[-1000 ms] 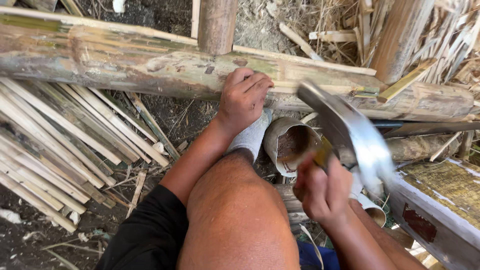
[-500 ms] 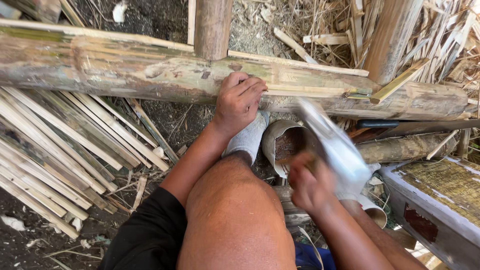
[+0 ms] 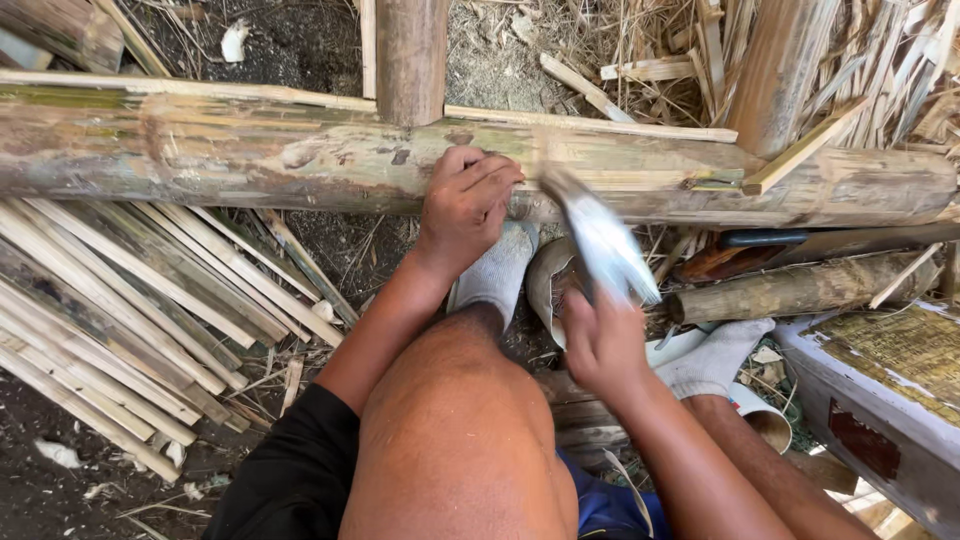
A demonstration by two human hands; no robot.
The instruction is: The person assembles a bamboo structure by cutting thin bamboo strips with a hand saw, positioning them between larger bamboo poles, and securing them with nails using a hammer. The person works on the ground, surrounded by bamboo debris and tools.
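I am looking down over a bare knee [image 3: 455, 420] at a thick, weathered bamboo pole [image 3: 250, 160] that is lying crosswise on the dirt ground [image 3: 310, 45]. My left hand [image 3: 465, 205] is pressing flat on the pole's near side, fingers spread and together against the bark, clamped on nothing but bracing it. My right hand [image 3: 600, 345] is wrapping tightly around the handle of a broad-bladed knife [image 3: 600, 240], and the blade is blurring as it is angling up toward the pole, its tip sitting just beside the left fingertips. I cannot tell whether the edge is touching the bamboo.

An upright bamboo post [image 3: 412, 60] is standing behind the pole, right above the left hand. A thin split strip [image 3: 590, 125] is running along the pole's top edge. On the left, a bundle of pale bamboo slats [image 3: 110, 300] is lying fanned out on the ground, slanting down toward the pole's underside. Two feet in grey socks are showing: one [image 3: 497, 275] is resting just below the left hand, the other [image 3: 715, 358] is sitting further right, near a short bamboo log [image 3: 800, 290]. A cut hollow bamboo section [image 3: 548, 280] is lying between the socks, partly hidden by the right hand. Dry straw and splinters [image 3: 880, 90] are piling up in the upper right corner.
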